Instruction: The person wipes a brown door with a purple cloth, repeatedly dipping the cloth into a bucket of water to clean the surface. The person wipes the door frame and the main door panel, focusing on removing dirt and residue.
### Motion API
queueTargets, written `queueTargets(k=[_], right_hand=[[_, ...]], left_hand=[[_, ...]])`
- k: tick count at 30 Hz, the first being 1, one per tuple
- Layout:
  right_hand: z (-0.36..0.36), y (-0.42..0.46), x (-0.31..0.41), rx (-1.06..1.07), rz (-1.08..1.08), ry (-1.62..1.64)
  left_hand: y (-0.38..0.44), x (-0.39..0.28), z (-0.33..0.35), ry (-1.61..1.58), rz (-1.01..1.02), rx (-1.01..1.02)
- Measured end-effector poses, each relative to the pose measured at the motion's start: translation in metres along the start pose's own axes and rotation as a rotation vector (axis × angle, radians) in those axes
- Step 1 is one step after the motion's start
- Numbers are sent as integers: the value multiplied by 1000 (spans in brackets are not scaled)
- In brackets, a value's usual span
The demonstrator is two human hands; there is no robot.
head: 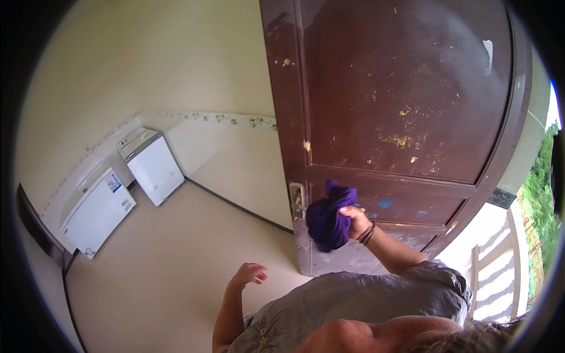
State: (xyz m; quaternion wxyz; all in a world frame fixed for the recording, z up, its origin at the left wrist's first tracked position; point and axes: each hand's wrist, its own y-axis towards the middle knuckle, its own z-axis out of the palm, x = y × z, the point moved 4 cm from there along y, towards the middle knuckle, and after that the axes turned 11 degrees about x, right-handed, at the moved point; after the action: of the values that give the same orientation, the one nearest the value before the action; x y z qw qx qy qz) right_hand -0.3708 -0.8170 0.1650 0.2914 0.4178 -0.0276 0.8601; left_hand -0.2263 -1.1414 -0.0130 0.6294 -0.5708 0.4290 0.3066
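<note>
My right hand (355,222) grips a bunched purple cloth (330,217) in front of a dark brown panelled door (375,106). The cloth hangs beside the metal door handle plate (297,198) and hides part of the door's edge; whether it touches the door, I cannot tell. Worn spots, pale scrapes and blue patches mark the door's surface. Low and to the left, my left hand (251,273) is held over the floor with nothing in it, its fingers loosely bent and apart.
Two white chest freezers (100,212) (154,170) stand along the far walls. A leaf-patterned border strip (225,118) runs around the pale wall. Beige floor (176,260) stretches between. At the right, a white railing (496,264) and greenery (538,194) show outside.
</note>
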Motion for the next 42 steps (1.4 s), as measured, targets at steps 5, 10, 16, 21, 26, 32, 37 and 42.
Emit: queueTargets(k=[5, 10, 16, 21, 26, 32, 37, 42], right_hand=[[59, 2, 137, 157, -535, -815], [148, 42, 212, 99, -929, -2166], [174, 136, 208, 208, -683, -2334], [162, 217, 240, 102, -746, -2431], [231, 272, 304, 22, -1071, -2500], [371, 282, 484, -681, -1199, -2689], [384, 294, 498, -377, -1233, -2426], [270, 251, 371, -280, -1349, -2422]], left_hand=[[63, -54, -17, 260, 131, 16], [122, -193, -22, 318, 470, -39], [167, -328, -10, -276, 813, 198], [198, -327, -2, -353, 1054, 349], [170, -329, -1, -32, 1104, 237], [176, -334, 8, -52, 1206, 403], [184, -334, 7, -108, 1230, 461], [170, -336, -3, -101, 1128, 468]])
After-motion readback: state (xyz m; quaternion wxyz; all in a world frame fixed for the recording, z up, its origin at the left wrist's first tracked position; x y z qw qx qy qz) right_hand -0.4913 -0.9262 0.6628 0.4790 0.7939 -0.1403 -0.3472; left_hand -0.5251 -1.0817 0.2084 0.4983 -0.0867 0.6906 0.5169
